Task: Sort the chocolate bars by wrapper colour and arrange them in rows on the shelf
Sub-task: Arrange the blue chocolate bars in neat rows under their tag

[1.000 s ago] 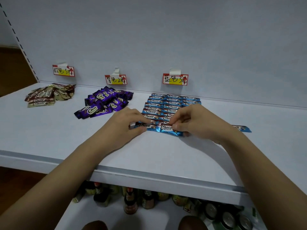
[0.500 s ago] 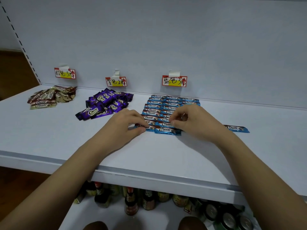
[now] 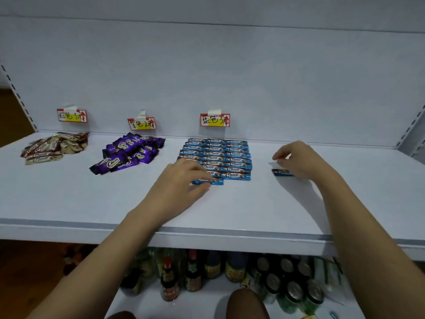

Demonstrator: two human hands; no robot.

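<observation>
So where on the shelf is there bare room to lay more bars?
Bare shelf runs along the front edge, and right of the loose blue bar under the right hand. A gap separates the purple pile from the blue rows. The left hand crowds the blue rows' front corner.

Your shelf (image 3: pixel 69 199) is plain pale bluish-white, as is the back panel (image 3: pixel 230 72). At upper left of the frame, the brown bars (image 3: pixel 55 147) wear brown-and-cream wrappers. Beside them, the purple bars (image 3: pixel 131 153) are deep violet with white script. At centre, the blue bars (image 3: pixel 220 157) are bright blue with a brown band and white lettering. The three price tags (image 3: pixel 215 120) are red-edged, white and yellow, with black writing and a red arrow.
</observation>
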